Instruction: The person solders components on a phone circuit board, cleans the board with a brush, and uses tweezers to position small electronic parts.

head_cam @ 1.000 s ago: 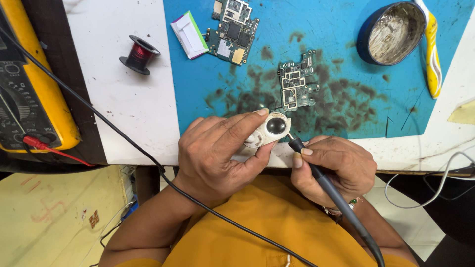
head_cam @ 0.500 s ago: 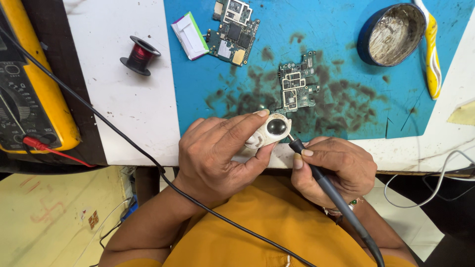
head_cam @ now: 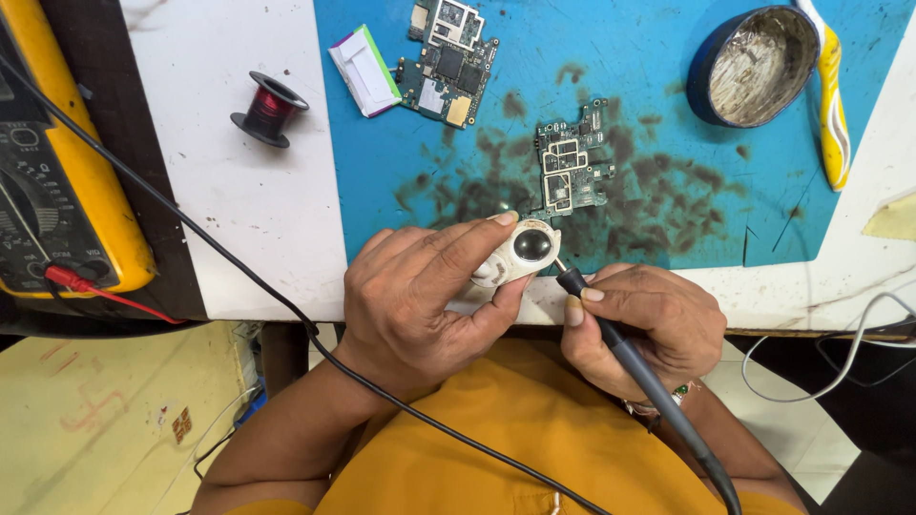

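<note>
Seen from the head camera, a stained blue work mat point(head_cam: 649, 143) covers a white bench point(head_cam: 258, 219). At its near edge, the left hand point(head_cam: 420, 296) clamps a small white oval lens-fronted part point(head_cam: 520, 253). The right hand point(head_cam: 649, 319) grips a black soldering iron point(head_cam: 630, 358), tip touching that part.

The left hand point(head_cam: 420, 296) curls palm-down, thumb and forefinger pinched together. The right hand point(head_cam: 644, 324), just beside it, is closed in a pen grip, wrist bent inward.

White bench point(head_cam: 258, 219) — blue mat point(head_cam: 649, 114), wire spool point(head_cam: 269, 108), multimeter point(head_cam: 57, 191).
</note>
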